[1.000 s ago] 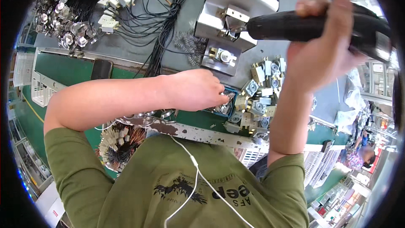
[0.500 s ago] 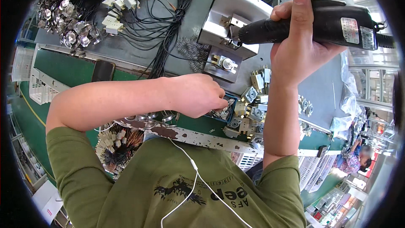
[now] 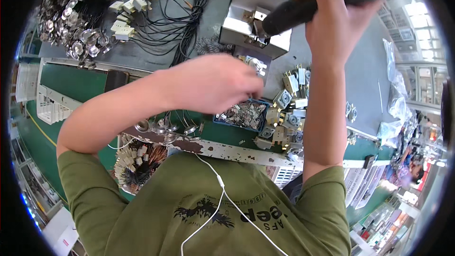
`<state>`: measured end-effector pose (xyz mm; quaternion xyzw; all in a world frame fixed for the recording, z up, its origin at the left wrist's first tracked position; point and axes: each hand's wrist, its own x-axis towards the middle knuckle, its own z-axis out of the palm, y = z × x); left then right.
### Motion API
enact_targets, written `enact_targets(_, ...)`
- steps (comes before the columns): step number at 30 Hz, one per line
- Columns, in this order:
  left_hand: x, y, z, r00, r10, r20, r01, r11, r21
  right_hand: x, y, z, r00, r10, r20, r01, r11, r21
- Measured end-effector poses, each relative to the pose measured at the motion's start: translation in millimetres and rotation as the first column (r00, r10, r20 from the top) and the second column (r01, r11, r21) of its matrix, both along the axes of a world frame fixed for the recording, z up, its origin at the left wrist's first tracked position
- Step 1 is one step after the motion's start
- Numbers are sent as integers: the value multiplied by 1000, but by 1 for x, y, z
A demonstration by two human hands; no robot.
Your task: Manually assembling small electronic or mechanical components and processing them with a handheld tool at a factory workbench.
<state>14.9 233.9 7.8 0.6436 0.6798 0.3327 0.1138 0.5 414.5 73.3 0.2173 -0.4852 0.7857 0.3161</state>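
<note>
My right hand (image 3: 332, 23) grips a black electric screwdriver (image 3: 296, 15), whose tip points at a clamp on a metal fixture (image 3: 233, 33). My left hand (image 3: 218, 83) is just above a blue tray (image 3: 239, 127) of small metal pieces (image 3: 249, 114). Its fingers are pinched together and blurred, so what they hold, if anything, cannot be made out. Right beyond those fingers, a part with a round metal shaft (image 3: 256, 65) sits on a lower block of the fixture, partly covered by my hand.
Pale square switch-like parts (image 3: 284, 98) are heaped right of the tray. A bundle of black wires (image 3: 189, 28) with white connectors (image 3: 124, 33) lies at the back. Round metal pieces (image 3: 78, 42) are piled at far left. A chipped white table edge (image 3: 222, 153) runs before me.
My left hand has lifted from the tray and moved away from me, uncovering the metal pieces. The screwdriver, in my right hand, has tilted and shifted up in the picture.
</note>
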Motion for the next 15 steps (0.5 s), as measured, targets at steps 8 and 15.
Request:
enact_targets(8, -24, -5, -19, 910, 290, -296, -299, 954, 17, 34, -19, 14, 884, -439, 159, 382, 876, 294)
enact_targets(15, -14, 5, -28, 882, 315, -351, -317, 947, 52, 72, -19, 20, 821, -501, 272, 387, 840, 381)
